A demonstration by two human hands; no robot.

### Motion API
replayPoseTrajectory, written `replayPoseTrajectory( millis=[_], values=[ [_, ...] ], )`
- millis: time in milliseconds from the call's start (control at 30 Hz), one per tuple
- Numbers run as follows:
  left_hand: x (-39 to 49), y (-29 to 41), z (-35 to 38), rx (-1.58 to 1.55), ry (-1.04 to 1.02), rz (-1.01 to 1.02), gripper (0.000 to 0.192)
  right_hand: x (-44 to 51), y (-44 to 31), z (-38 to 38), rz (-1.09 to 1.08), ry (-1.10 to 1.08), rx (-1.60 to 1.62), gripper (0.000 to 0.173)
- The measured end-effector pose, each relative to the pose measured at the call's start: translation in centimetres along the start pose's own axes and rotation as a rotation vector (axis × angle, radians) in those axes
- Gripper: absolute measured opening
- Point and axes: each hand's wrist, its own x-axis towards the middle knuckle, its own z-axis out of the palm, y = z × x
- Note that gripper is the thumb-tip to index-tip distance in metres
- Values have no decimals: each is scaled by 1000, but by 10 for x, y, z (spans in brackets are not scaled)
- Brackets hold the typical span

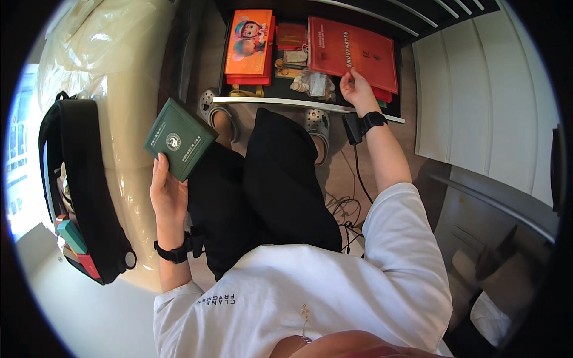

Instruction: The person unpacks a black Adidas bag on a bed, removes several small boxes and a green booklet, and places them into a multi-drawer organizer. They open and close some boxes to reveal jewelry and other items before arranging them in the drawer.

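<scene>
My left hand (pixel 168 192) holds a square dark green case (pixel 181 138) by its near corner, above my left thigh. The case carries a round silver panda emblem and white writing. My right hand (pixel 357 91) is over the front of a pulled-out drawer (pixel 286 102), its fingers loosely curled at the near edge of a large red folder (pixel 353 49). Whether they grip the folder is unclear. Left of that hand lies a clear plastic bag (pixel 320 85) of small items, with coins (pixel 299 84) beside it. Orange cartoon-printed packets (pixel 248 42) fill the drawer's left side.
Plastic film covers a cream padded surface (pixel 130 134) at left. On it stands a black open bag (pixel 80 179) holding small boxes. Black cables (pixel 347 210) trail on the floor by my right leg. White panelled fronts (pixel 474 89) stand at right.
</scene>
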Motion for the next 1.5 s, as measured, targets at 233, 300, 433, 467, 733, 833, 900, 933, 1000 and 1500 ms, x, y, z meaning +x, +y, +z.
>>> replayPoseTrajectory(
  millis=[233, 300, 433, 467, 733, 833, 900, 933, 1000, 1500],
  values=[
    [-8, 5, -5, -48, -73, 30, 30, -38, -10, -12, -13, -274, 91, 13],
    [-16, 6, -7, -57, -123, 44, 31, -71, -11, -16, -23, -271, 30, 13],
    [-58, 14, -25, -100, -72, 75, 34, -184, 1, -1, 52, -485, -67, 21],
    [-70, 18, -33, -125, -73, 71, 35, -213, 7, 9, -26, -498, -185, 22],
    [-129, 20, -115, -285, 30, 124, 38, -271, 127, 175, -123, -674, -860, 20],
    [-141, 18, -136, -310, 117, 172, 37, -234, 176, 256, -106, -776, -956, 21],
    [-144, 22, -143, -331, 154, 184, 37, -203, 211, 310, -94, -781, -992, 19],
    [-145, 23, -144, -342, 162, 188, 38, -186, 230, 332, -106, -844, -1003, 18],
    [-144, 27, -145, -339, 232, 149, 40, -155, 265, 365, -150, -799, -1017, 17],
    [-96, 60, -157, -247, 294, 139, 48, -2, 352, 427, 177, -928, -980, 18]
  ],
)
